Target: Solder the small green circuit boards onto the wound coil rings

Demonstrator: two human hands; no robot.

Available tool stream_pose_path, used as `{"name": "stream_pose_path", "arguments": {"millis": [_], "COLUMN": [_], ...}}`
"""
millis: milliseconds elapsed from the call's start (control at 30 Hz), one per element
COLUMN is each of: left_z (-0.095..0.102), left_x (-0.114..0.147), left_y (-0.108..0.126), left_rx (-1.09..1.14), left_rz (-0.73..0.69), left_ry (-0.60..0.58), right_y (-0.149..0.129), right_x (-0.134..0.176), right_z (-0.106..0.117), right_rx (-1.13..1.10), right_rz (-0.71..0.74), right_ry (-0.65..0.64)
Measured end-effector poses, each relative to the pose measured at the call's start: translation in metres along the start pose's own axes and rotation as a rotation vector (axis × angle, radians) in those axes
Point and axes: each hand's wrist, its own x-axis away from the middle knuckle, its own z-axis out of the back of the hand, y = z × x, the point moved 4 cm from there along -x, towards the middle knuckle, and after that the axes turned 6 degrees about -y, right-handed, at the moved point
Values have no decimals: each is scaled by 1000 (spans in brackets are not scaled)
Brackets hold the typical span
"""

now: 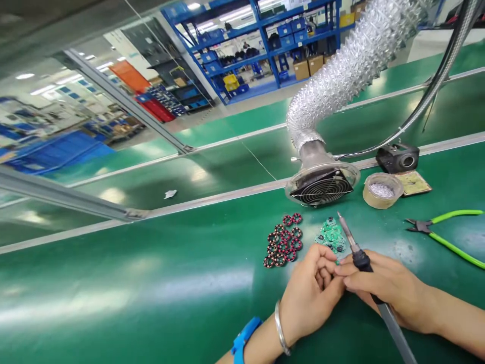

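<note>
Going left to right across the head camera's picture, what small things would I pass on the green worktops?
White scrap → black-and-red rings → green circuit boards → round tub of silvery bits → green-handled cutters.

green piece [337, 262] between hands mostly hidden; soldering iron [362, 260] cut off by bottom edge

On the table [151, 293], rings [282, 246] are laid left of the circuit boards [331, 233]; a tub [375, 199] is set behind and right of both, and pliers [421, 226] are placed farther right.
</note>
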Motion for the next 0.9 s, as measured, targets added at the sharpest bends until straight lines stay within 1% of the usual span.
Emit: {"name": "stream_pose_path", "arguments": {"millis": [133, 267, 367, 400, 467, 567, 633, 700, 800, 900], "left_z": [-2, 4, 14, 16, 16, 7, 1, -2, -1, 3], "left_x": [1, 2, 2, 2, 0, -1, 0, 2, 8, 15], "left_y": [-4, -7, -6, -5, -4, -4, -3, -1, 5, 6], "left_rx": [-30, -64, -219, -295, -423, -565, -704, -826, -897, -900], "left_rz": [-58, -86, -164, -215, -359, -605, -757, -881, -994, -1033], "left_ry": [16, -4, 38, 49, 17, -69, -64, -71, -115, -158], "right_y": [3, 6, 10, 12, 16, 21, 22, 20, 15, 15], "right_x": [3, 4, 6, 7, 9, 10, 9, 6, 2, 0], "right_z": [-1, 0, 4, 5, 9, 16, 18, 15, 7, -1], "right_rx": [-30, -22, 32, 51, 79, 87, 55, -9, -84, -67], "right_rz": [-65, -69, -94, -108, -144, -224, -270, -275, -210, -172], "right_ry": [-7, -8, 9, 13, 23, 36, 26, -1, -63, -125]}}
